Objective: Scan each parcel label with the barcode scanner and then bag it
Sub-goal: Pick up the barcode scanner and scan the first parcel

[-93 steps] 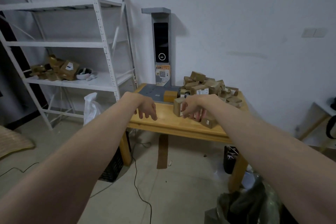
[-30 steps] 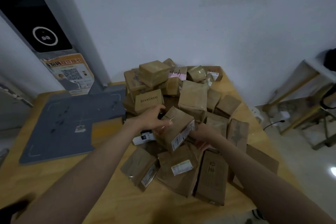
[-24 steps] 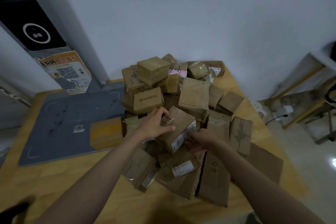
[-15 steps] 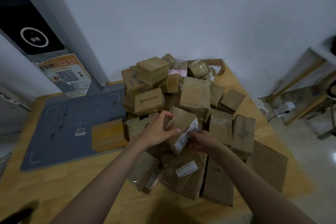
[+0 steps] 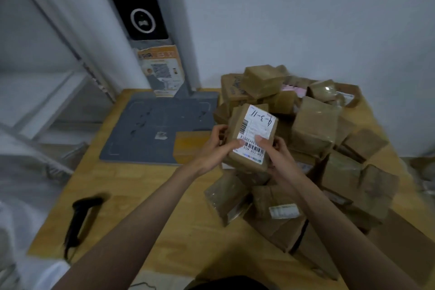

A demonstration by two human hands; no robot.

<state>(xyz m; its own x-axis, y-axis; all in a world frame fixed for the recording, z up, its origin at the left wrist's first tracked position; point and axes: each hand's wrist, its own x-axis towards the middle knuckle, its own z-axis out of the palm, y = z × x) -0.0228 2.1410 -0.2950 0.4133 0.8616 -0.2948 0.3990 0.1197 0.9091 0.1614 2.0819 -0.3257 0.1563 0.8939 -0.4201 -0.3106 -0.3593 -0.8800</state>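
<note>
I hold a small brown parcel [image 5: 237, 122] lifted above the pile, its white label [image 5: 257, 129] with barcode and handwritten "4-3-11" facing me. My left hand [image 5: 215, 148] grips its left side, thumb on the label's lower edge. My right hand [image 5: 274, 150] grips its lower right, thumb on the label. A pile of brown parcels [image 5: 313, 125] covers the right half of the wooden table [image 5: 131, 186]. A black handheld barcode scanner [image 5: 80, 216] lies on the table at the lower left, away from both hands.
A grey scanning pad [image 5: 146, 129] with an upright pillar and dark screen [image 5: 138, 7] stands at the table's back left. White shelving [image 5: 54, 92] is to the left. A flat cardboard piece [image 5: 404, 238] lies at the table's right front.
The parcel has been lifted off the pile and turned so its label faces up. The view shifted left, bringing the scanner into sight.
</note>
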